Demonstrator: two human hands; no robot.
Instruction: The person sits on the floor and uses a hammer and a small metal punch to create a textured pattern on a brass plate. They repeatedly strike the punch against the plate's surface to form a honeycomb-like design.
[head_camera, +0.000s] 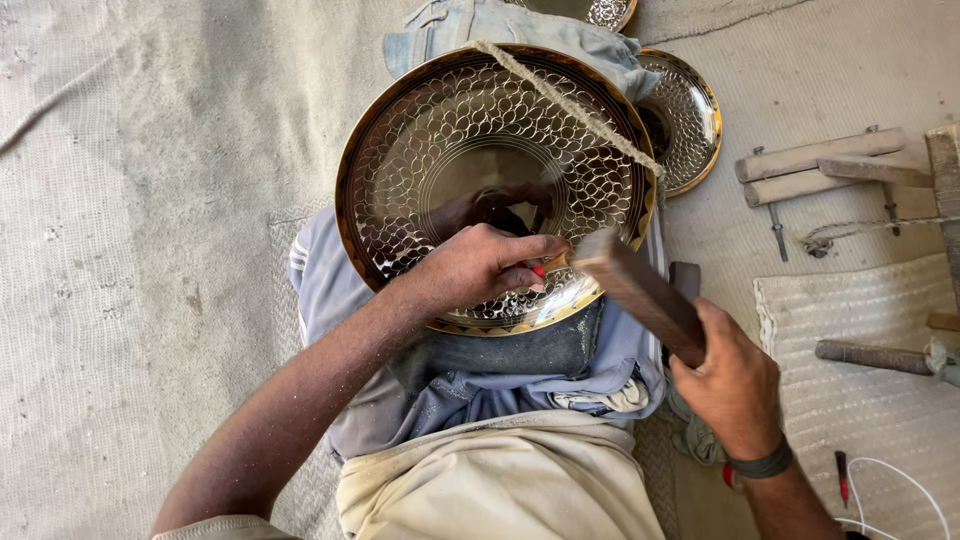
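Observation:
A large round brass plate with an engraved scale pattern rests tilted on my lap, held by a rope across its upper right. My left hand lies on the plate's lower part, fingers closed around a small chisel with a red tip. My right hand grips a dark wooden mallet block; its head is at the chisel's end.
A second engraved plate lies behind at the right, another one partly shows at the top. Folded denim cloth lies under the rope. Wooden pieces, a tool handle and a white woven mat are on the right.

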